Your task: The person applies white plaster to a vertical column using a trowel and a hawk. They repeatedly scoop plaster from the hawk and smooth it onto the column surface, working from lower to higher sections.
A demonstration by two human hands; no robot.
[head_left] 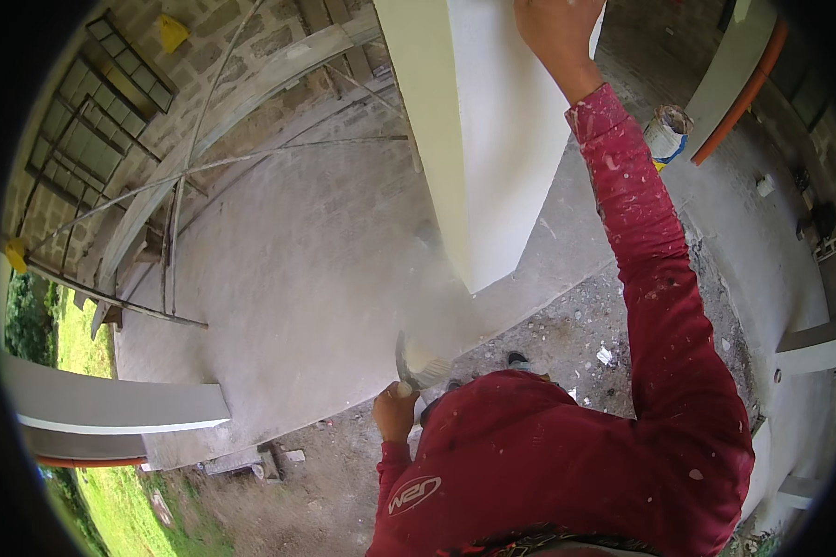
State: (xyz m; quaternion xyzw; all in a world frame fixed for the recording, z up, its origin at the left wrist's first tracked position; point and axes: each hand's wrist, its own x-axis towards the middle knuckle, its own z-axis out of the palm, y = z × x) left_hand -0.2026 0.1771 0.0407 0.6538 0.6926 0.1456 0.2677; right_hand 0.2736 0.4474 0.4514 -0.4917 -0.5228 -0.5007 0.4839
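My left hand [395, 411] is low in front of my body, closed at the rim of a small paint container [422, 360]. Cream-coloured paint shows inside it, and a hazy blur covers part of the view there. My right arm, in a paint-spattered red sleeve, reaches far up. My right hand [559, 35] is against the white face of a square column [506, 139], near the top edge of the view. Its fingers are cut off there, so what they hold, if anything, is hidden. The column's left face is pale cream.
A paint bucket [667, 135] stands on the floor to the right. Wooden poles [178, 176] cross at the left, before a block wall with a metal window grille [102, 97]. Debris-strewn ground [576, 330] borders the concrete floor [279, 278]. Grass lies far left.
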